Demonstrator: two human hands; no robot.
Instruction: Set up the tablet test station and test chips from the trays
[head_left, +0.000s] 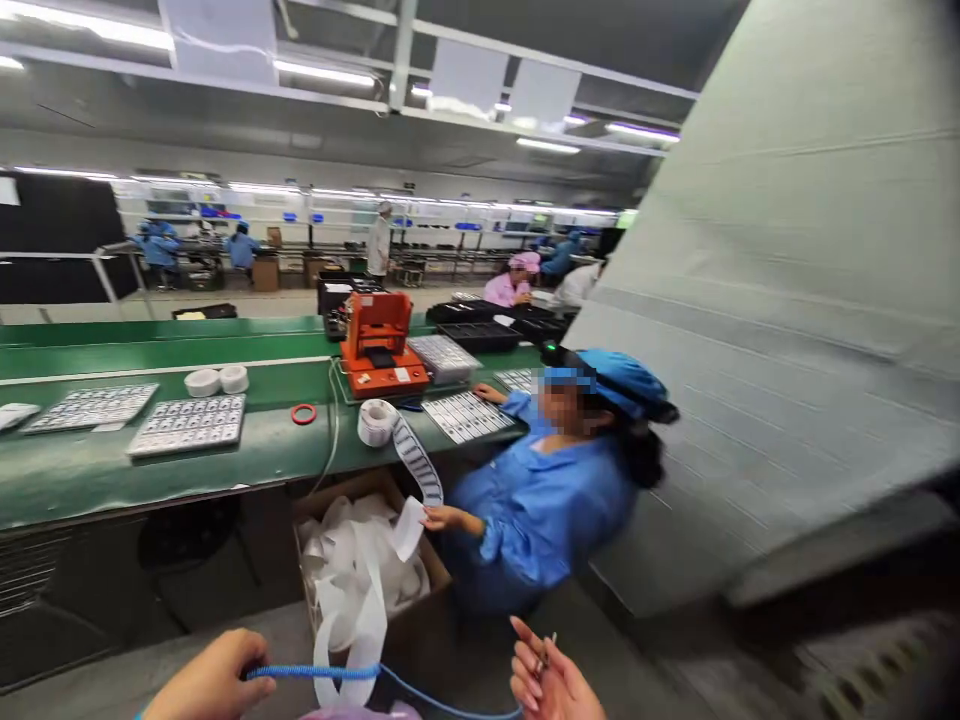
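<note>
At the bottom left, my left hand (214, 675) is closed around one end of a blue coiled cord (315, 672). The cord crosses in front of me, and its thinner straight part (442, 702) runs toward my right hand (556, 682). Between the thumb and fingers of that right hand sits a small metal clip (544, 656), partly hidden by the fingers. Behind the cord, a cardboard box (304, 575) is full of crumpled white backing strip (364, 565), some of it hanging over the near side.
A seated co-worker in blue (547, 490) pulls a label strip (416, 460) from a roll (375, 422). On the green bench (281, 465) stand an orange press (384, 345), trays of small parts (191, 424) and a red tape ring (304, 413). A pale wall panel (787, 300) rises at right.
</note>
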